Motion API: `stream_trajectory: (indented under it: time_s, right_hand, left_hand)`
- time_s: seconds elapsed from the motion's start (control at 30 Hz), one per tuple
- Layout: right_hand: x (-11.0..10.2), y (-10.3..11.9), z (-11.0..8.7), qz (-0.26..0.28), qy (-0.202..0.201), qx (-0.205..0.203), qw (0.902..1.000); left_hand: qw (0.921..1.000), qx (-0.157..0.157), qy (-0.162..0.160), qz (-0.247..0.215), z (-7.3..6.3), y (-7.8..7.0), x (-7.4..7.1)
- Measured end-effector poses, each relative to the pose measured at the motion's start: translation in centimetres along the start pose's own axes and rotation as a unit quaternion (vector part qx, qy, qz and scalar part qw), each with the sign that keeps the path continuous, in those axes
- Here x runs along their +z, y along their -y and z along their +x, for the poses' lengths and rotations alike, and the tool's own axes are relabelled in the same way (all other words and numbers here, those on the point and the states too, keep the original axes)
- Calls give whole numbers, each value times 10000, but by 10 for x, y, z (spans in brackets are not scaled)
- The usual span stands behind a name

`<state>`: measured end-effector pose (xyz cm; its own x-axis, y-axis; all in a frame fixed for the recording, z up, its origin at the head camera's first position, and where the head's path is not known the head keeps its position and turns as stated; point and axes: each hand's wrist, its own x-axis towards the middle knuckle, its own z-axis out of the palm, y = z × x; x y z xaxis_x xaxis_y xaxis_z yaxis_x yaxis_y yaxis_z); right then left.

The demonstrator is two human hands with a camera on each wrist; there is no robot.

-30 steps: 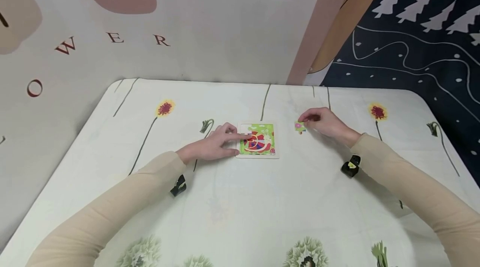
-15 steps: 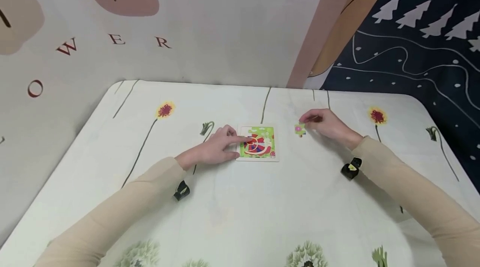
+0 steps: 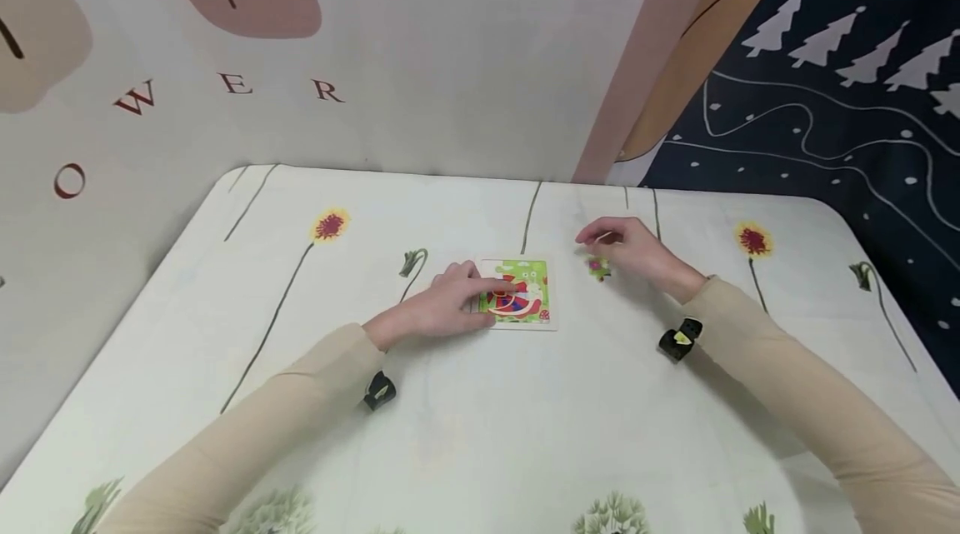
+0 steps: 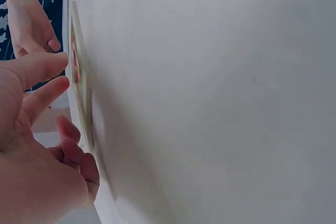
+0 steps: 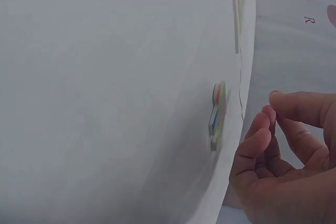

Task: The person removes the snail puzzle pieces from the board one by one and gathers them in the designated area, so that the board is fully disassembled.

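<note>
A square jigsaw puzzle [image 3: 532,271] with a red snail on green lies flat at the middle of the table. My left hand [image 3: 442,305] reaches over its left side, index finger stretched across the snail and thumb by the lower edge. In the left wrist view the other fingers of the left hand [image 4: 42,124] are bent. Right of the board lies a loose green puzzle piece [image 3: 598,269] with a pink flower. My right hand [image 3: 637,251] hovers just above and beyond it. In the right wrist view the fingers are loosely bent, apart from the piece [image 5: 218,116].
A white cloth with printed flowers covers the table [image 3: 480,434]. Behind it hangs a pale wall cloth [image 3: 450,59] with letters, and a dark one [image 3: 810,126] with trees at right. Each wrist wears a black camera [image 3: 681,340].
My left hand has slid right, its finger further over the puzzle. The right hand has moved slightly left, off the loose piece, which stays on the table. The head view has tilted up a little.
</note>
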<state>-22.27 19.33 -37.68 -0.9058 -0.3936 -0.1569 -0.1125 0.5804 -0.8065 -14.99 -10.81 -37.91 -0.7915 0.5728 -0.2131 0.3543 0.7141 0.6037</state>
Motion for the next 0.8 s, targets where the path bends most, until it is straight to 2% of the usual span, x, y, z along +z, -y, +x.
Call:
stream_trajectory:
  time_s: [0.2, 0.33, 0.53, 0.8]
  right_hand:
    - [7, 7, 4, 90, 120, -181, 9997]
    - [13, 13, 6, 77, 203, -91, 9997]
    - [22, 22, 12, -71, 292, -339, 9990]
    - [32, 32, 20, -76, 752, -486, 9960]
  left_hand:
    - [9999, -13, 109, 126, 4, -3, 1]
    - [9998, 68, 131, 155, 7, -1, 2]
    - [9996, 175, 202, 122, 11, 4, 1]
    - [9989, 274, 358, -91, 13, 8, -1]
